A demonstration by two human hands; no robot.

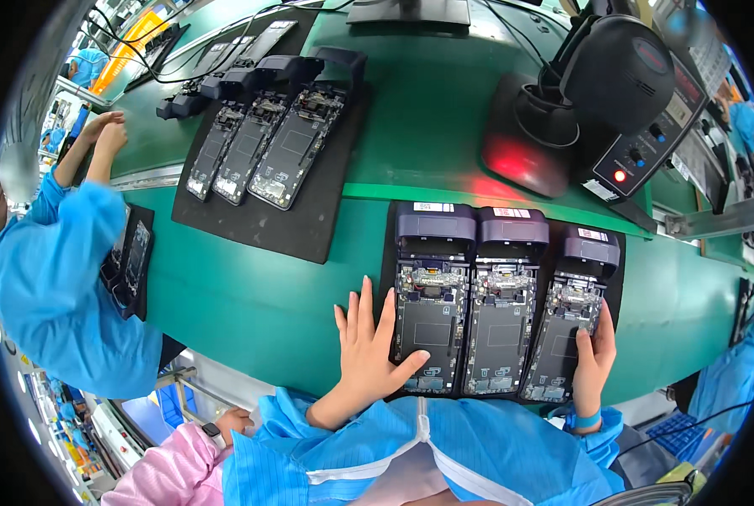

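Note:
Three opened handheld terminals with bare circuit boards and dark purple heads lie side by side in front of me: a left terminal (432, 325), a middle terminal (496, 329) and a right terminal (554, 341). A black mat (616, 291) lies under them. My left hand (367, 350) rests flat with fingers spread, beside the left terminal; its thumb reaches over that terminal's lower edge. At the right terminal's right side, my right hand (594, 358) grips the edge, thumb on top and the other fingers partly hidden. The right terminal sits slightly askew.
On the left, another black mat (309, 236) carries three more opened terminals (297, 152). A black scanner on a stand (617, 76) and a control box with knobs (646, 139) stand at the back right. A co-worker in a blue smock (73, 287) sits left; a pink sleeve (174, 468) shows below.

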